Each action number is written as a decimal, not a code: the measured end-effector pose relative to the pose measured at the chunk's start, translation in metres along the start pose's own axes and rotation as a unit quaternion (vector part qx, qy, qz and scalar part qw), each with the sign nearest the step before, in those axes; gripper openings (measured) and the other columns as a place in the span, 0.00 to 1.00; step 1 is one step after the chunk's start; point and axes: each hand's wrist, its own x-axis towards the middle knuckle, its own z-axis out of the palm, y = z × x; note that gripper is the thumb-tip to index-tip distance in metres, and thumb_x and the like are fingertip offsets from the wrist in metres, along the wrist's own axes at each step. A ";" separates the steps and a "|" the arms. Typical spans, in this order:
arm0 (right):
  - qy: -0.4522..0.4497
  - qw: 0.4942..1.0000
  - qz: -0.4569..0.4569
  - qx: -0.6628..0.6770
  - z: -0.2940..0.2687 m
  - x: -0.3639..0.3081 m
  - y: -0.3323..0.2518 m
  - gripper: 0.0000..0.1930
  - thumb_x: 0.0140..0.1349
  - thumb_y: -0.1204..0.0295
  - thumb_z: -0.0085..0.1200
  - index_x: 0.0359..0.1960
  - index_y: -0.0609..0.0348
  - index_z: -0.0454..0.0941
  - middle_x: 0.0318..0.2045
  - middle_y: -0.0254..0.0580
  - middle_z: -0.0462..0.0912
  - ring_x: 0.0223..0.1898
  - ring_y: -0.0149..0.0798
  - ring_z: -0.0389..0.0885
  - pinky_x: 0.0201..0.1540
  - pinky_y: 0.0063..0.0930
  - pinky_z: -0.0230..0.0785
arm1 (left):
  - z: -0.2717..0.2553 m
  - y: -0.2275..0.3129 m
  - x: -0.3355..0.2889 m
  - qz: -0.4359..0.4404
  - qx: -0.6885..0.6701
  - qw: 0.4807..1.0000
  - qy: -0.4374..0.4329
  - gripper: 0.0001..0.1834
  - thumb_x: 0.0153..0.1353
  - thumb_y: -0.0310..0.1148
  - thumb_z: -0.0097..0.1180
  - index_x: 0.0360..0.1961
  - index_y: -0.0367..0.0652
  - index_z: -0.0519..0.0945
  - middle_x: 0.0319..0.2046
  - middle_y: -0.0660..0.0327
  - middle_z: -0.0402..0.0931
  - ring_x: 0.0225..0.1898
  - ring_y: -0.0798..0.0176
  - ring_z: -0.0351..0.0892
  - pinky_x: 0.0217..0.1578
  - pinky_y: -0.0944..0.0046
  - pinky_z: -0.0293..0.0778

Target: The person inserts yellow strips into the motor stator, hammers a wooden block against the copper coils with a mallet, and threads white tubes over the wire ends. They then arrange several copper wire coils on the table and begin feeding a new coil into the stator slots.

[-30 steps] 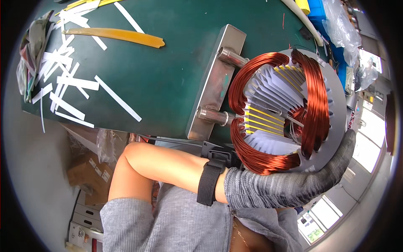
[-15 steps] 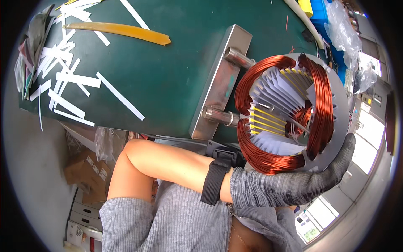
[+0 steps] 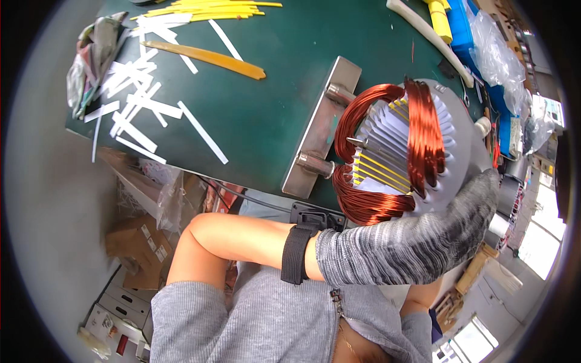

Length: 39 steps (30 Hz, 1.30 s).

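A motor stator [image 3: 463, 181] with reddish copper wire coils [image 3: 425, 133] lies on its side, its bore toward the left. White paper liners and yellow strips [image 3: 378, 171] fill its slots. It is beside a metal stand [image 3: 310, 145] with two round posts; a slim metal tip [image 3: 357, 143] shows in the bore. My left hand [image 3: 463, 221], in a grey striped knit glove, reaches across and curls against the stator's near right outer side; its fingertips are partly hidden. Of my right arm, only a piece of bare forearm shows below the glove; the right hand is hidden.
White paper strips [image 3: 203, 133] lie scattered at the table's left, near a cloth [image 3: 94, 60]. An amber flat blade [image 3: 209, 59] and yellow strips [image 3: 224, 11] lie beyond. A pale rod [image 3: 430, 39] and blue bins [image 3: 463, 39] stand at the far right.
The view has shifted, showing more yellow strips at the far edge. The stator appears turned, with its right coil farther across the bore. My left hand has shifted along its outer side.
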 end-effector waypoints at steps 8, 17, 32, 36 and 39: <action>0.003 0.953 0.127 0.276 0.083 -0.059 0.085 0.12 0.64 0.68 0.42 0.41 0.63 0.74 0.38 0.45 0.79 0.41 0.44 0.77 0.45 0.33 0.69 | -0.029 -0.023 0.012 -0.048 -0.337 0.938 0.066 0.10 0.49 0.30 0.51 0.33 0.50 0.79 0.40 0.61 0.76 0.47 0.56 0.74 0.49 0.56 0.69; 0.108 0.521 0.534 0.657 0.085 -0.116 0.150 0.17 0.63 0.56 0.45 0.38 0.60 0.72 0.17 0.26 0.61 0.15 0.21 0.52 0.17 0.17 0.46 | -0.045 -0.262 -0.057 -0.221 -0.015 0.955 -0.198 0.09 0.49 0.22 0.55 0.34 0.39 0.79 0.30 0.54 0.78 0.34 0.52 0.77 0.36 0.62 0.72; 0.223 0.548 0.268 0.760 -0.035 0.049 0.003 0.22 0.57 0.61 0.46 0.46 0.67 0.65 0.22 0.35 0.65 0.27 0.30 0.61 0.34 0.25 0.55 | 0.012 -0.288 -0.044 -0.135 0.148 0.937 -0.286 0.05 0.46 0.29 0.55 0.26 0.44 0.77 0.21 0.53 0.75 0.24 0.48 0.76 0.28 0.54 0.71; 0.262 0.594 0.269 0.711 -0.033 0.056 -0.002 0.19 0.57 0.63 0.46 0.42 0.68 0.66 0.22 0.36 0.65 0.26 0.29 0.61 0.33 0.22 0.54 | -0.025 -0.229 -0.034 -0.143 0.000 0.973 -0.182 0.07 0.45 0.25 0.52 0.28 0.41 0.70 0.18 0.51 0.71 0.23 0.45 0.73 0.26 0.55 0.70; 0.257 0.614 0.261 0.699 -0.027 0.058 -0.003 0.20 0.56 0.64 0.49 0.43 0.69 0.66 0.19 0.32 0.63 0.27 0.29 0.59 0.31 0.21 0.52 | -0.046 -0.184 -0.056 -0.189 -0.170 0.949 -0.186 0.18 0.48 0.20 0.46 0.43 0.38 0.72 0.19 0.55 0.69 0.24 0.53 0.71 0.28 0.58 0.67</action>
